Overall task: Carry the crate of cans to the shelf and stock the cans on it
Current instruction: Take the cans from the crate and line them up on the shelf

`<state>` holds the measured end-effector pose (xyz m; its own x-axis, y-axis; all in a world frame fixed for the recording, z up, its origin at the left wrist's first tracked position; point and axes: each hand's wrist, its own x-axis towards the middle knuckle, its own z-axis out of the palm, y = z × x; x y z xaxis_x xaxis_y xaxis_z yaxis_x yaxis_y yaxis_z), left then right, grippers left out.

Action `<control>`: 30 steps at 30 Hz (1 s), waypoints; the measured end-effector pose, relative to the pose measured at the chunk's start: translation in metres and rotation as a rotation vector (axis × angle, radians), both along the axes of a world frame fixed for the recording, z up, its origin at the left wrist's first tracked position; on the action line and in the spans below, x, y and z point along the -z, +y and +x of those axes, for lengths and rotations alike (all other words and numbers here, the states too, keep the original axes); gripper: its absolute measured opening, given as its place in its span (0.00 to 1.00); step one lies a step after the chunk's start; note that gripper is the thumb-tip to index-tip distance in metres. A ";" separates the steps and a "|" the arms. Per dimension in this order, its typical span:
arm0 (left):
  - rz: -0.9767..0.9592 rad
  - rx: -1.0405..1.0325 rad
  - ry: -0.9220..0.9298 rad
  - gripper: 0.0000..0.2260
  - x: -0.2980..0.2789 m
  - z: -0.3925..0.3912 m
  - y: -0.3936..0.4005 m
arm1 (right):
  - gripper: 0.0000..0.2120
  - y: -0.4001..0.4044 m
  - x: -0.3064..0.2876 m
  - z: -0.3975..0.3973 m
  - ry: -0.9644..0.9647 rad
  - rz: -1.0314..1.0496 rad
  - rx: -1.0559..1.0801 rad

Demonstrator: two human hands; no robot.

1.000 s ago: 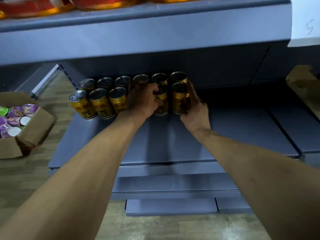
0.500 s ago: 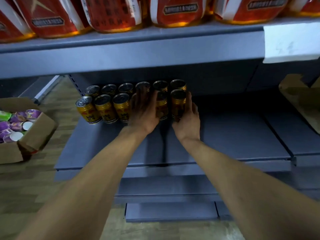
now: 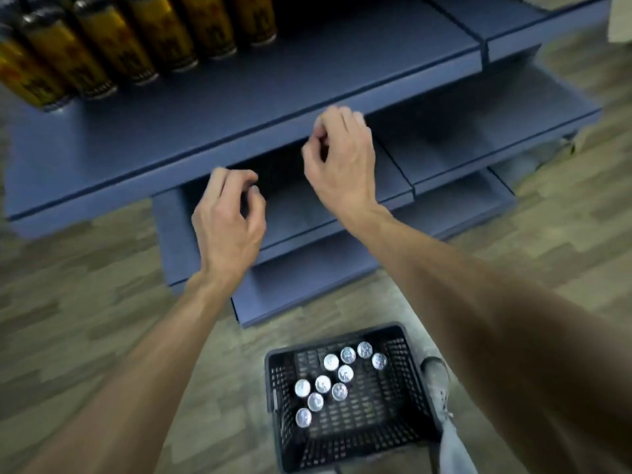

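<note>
Two bare hands are in view: the left hand (image 3: 228, 223) and the right hand (image 3: 342, 162), both empty with fingers loosely curled.

One dark plastic crate (image 3: 280, 364) sits on the floor at near centre. Inside it stand eleven cans (image 3: 345, 373), seen from above as silver tops, in two loose clusters: six toward the near left and five toward the far right.

On the blue shelf (image 3: 273, 80), at far left, six gold cans (image 3: 102, 39) show in a row, cut off by the frame's top edge.

One grey shoe (image 3: 436, 374) shows just right of the crate.

Dim light, motion blur, warped edges
</note>
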<state>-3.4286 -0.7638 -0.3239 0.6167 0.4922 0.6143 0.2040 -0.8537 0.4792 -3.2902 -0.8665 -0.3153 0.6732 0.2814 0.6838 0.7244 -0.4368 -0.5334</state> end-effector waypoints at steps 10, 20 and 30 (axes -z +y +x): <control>-0.195 0.067 0.863 0.11 0.200 -0.133 -0.069 | 0.08 -0.161 0.205 -0.115 0.540 -0.561 0.088; -0.416 0.044 1.444 0.25 0.401 -0.226 -0.113 | 0.23 -0.218 0.425 -0.226 1.076 -1.129 -0.033; -0.475 0.034 1.470 0.26 0.544 -0.265 -0.127 | 0.25 -0.186 0.595 -0.295 1.117 -1.238 -0.125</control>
